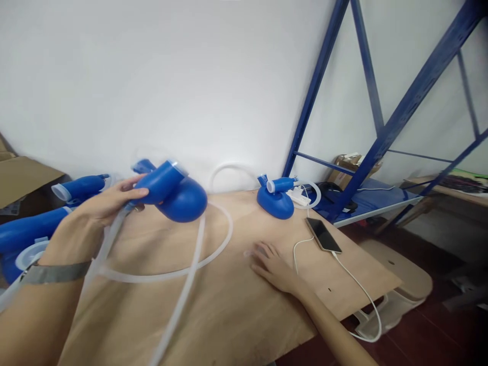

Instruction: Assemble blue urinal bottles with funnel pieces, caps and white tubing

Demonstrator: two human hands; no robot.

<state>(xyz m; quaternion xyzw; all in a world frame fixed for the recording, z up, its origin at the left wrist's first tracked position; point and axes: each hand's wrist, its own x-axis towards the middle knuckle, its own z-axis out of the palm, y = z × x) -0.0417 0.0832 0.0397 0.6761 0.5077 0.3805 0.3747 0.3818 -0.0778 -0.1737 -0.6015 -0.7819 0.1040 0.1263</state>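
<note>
L grip (114, 203) clasping blue cyl. (162, 182), long axis slanted, far end up-R; R grip (272, 267) unclenched on table (229, 320).

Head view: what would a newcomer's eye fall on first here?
Probably the big blue bottle left of centre, held in the left hand's grip and vivid against the white wall. Next, likely the pale tubing looping across the brown table below it. Then the blue frame slanting across the right side.

blue bottle (160, 182), whitish tube (182, 295), tan tabletop (236, 310) (rack (319, 76) also blue)
</note>
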